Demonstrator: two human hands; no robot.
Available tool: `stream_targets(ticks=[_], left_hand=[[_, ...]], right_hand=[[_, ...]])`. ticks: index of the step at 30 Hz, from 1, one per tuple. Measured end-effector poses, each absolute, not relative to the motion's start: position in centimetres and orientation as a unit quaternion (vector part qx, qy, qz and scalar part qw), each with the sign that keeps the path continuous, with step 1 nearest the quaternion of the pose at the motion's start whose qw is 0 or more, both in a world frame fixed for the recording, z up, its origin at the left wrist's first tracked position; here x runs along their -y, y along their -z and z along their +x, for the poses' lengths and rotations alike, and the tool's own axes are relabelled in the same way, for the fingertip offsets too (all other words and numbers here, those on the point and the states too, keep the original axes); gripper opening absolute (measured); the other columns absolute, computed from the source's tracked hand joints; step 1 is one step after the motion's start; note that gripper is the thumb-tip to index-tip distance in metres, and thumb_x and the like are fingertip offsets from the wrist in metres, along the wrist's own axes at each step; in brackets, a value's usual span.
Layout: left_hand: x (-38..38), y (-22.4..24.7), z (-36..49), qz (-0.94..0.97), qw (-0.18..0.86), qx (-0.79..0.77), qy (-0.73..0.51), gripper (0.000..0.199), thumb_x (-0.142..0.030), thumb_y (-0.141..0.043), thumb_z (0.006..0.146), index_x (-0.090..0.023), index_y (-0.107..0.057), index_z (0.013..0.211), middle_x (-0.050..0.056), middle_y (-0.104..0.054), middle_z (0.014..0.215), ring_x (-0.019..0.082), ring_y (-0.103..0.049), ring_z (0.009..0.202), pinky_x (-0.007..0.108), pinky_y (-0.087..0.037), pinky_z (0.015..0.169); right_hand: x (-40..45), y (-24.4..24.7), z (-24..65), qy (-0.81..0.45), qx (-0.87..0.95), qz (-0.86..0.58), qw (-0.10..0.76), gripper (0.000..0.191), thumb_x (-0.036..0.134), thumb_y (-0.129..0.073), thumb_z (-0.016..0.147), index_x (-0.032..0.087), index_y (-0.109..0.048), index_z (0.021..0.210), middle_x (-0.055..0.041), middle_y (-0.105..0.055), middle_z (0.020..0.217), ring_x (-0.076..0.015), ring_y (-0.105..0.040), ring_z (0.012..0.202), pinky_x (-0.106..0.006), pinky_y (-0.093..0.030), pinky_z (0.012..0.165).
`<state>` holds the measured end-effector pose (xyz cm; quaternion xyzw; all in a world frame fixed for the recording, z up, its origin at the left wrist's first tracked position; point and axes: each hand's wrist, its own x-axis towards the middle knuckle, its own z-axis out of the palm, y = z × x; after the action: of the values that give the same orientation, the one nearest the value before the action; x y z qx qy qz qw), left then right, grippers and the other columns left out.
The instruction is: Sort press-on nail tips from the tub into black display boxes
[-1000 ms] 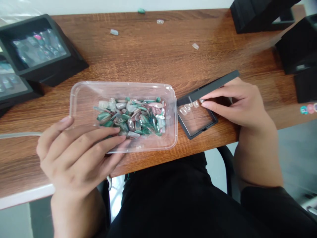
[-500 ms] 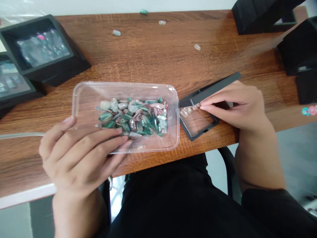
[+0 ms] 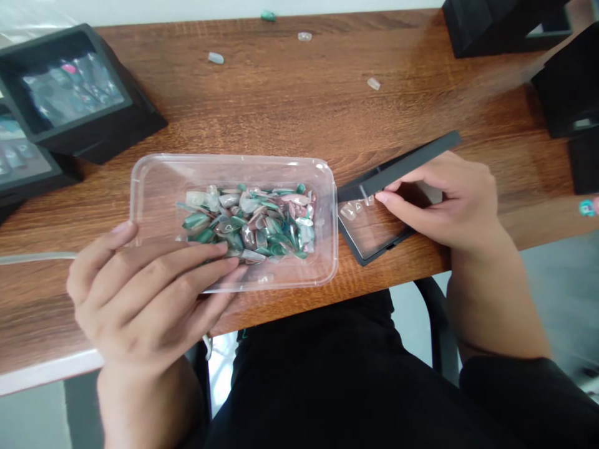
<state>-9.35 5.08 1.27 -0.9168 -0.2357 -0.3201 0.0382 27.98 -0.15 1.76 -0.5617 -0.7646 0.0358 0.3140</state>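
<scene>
A clear plastic container (image 3: 154, 187) holds a heap of green, pink and clear false nails (image 3: 253, 224). My left hand (image 3: 150, 287) lies over its near left corner, fingers reaching inside, thumb outside the near wall, gripping it. Right of the container, a small black case (image 3: 374, 255) with a clear window stands with its lid (image 3: 412, 162) raised. A few clear false nails (image 3: 350, 211) lie in a row within the case. My right hand (image 3: 449, 199) reaches under the lid, thumb and forefinger pinched at the end of that row, partly hidden by the lid.
Loose nails, among them a white one (image 3: 216, 58) and a green one (image 3: 267, 16), lie toward the back of the wooden table (image 3: 262, 112). Black display boxes (image 3: 135, 118) stand at left, more black boxes (image 3: 491, 31) at right. A white cable (image 3: 37, 257) runs in from the left.
My right thumb and forefinger have shifted slightly within the case, further under the lid. The left hand keeps its place on the container; the view has moved a little.
</scene>
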Motion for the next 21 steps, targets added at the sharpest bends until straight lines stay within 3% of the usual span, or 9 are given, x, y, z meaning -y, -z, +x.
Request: stream_targets(ticks=[5, 11, 21], left_hand=[[-5.18, -1.31, -9.34, -0.916, 0.045, 0.234, 0.323, 0.020, -0.017, -0.088, 0.074, -0.026, -0.074, 0.087, -0.003, -0.082, 0.085, 0.021, -0.075, 0.076, 0.041, -0.049, 0.115], [-5.22, -1.31, -9.19, -0.918, 0.042, 0.223, 0.326, 0.020, -0.016, -0.089, 0.072, -0.023, -0.075, 0.086, 0.001, -0.082, 0.083, 0.022, -0.074, 0.075, 0.040, -0.046, 0.117], [-5.10, -1.39, -9.08, -0.917, 0.032, 0.237, 0.319, 0.020, -0.016, -0.087, 0.075, -0.025, -0.074, 0.087, -0.002, -0.081, 0.085, 0.021, -0.074, 0.077, 0.039, -0.046, 0.117]], right_hand=[[0.07, -1.81, 27.69, -0.011, 0.783, -0.540, 0.307, 0.016, 0.020, -0.072, 0.091, 0.034, -0.072, 0.097, 0.0042, -0.073, 0.081, -0.0201, -0.069, 0.075, -0.040, -0.055, 0.077], [0.08, -1.30, 27.51, 0.002, 0.823, -0.513, 0.244, 0.026, 0.044, -0.077, 0.088, 0.032, -0.072, 0.111, -0.0052, -0.072, 0.093, -0.0262, -0.064, 0.085, -0.044, -0.052, 0.077], [0.12, -1.18, 27.70, -0.015, 0.807, -0.534, 0.251, 0.022, 0.052, -0.076, 0.087, 0.037, -0.075, 0.103, -0.0022, -0.070, 0.086, -0.0232, -0.062, 0.078, -0.042, -0.052, 0.074]])
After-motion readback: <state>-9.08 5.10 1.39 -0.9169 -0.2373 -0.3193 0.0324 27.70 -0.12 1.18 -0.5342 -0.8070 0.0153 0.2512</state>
